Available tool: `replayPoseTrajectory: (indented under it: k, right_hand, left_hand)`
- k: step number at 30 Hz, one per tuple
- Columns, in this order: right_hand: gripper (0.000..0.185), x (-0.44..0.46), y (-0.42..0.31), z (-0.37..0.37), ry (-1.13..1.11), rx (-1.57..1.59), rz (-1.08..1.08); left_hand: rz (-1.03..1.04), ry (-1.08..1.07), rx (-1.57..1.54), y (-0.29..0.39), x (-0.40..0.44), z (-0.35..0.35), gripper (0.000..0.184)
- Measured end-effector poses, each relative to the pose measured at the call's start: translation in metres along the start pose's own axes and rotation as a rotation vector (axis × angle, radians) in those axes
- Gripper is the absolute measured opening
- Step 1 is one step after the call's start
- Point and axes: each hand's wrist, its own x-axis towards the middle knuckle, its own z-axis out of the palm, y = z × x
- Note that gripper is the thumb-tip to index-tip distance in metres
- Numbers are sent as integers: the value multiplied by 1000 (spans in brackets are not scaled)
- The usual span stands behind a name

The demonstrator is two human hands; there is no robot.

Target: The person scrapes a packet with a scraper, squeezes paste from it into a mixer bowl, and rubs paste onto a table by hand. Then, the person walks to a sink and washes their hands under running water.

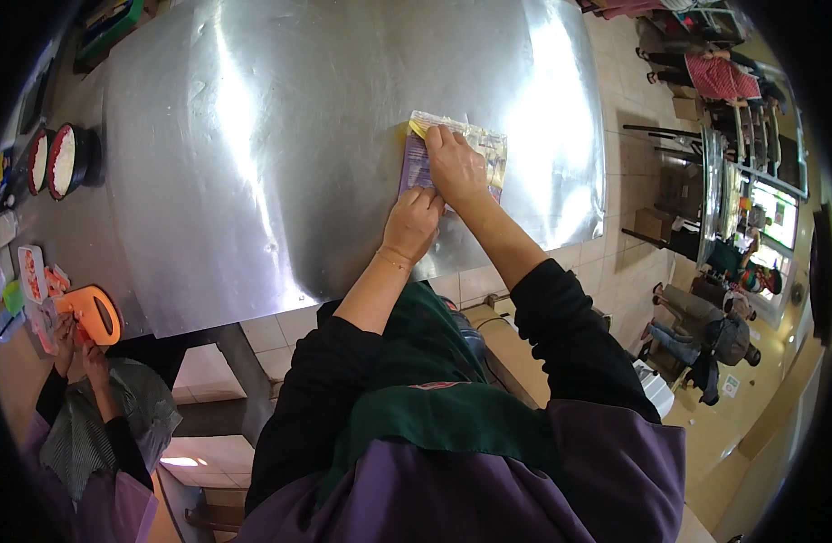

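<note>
A purple and yellow printed plastic packet (418, 165) lies flat on the shiny metal table (343, 109), near its front right part. Its top strip is clear or pale, with a yellow fold near the upper left corner. Bent over the packet's upper middle, my right hand (456, 165) has its fingers closed on the film. Below it, my left hand (413, 222) pinches the lower edge, its fingers curled. The two hands nearly touch at the packet's lower middle. What exactly lies under my fingertips is hidden.
Two dark bowls with white contents (63, 161) stand at the far left. A co-worker at lower left handles an orange cutting board (92, 315) beside a tray of orange pieces (33, 273). Beyond the table's right edge are tiled floor, cardboard boxes (656, 224) and several people.
</note>
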Motion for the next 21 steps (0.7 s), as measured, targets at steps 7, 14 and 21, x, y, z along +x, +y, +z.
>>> replayPoseTrajectory:
  k: [7, 14, 21]
  right_hand:
    - [10, -25, 19, -5, 106, 65, -24]
    - [12, -63, 36, -1, 15, 9, -143]
    - [11, -52, 32, -1, 45, -60, -113]
  left_hand:
    - [-6, -10, -12, 1, 1, -4, 18]
    - [29, -10, 16, 0, 4, 2, 10]
    - [42, -7, 19, -1, 2, 4, 6]
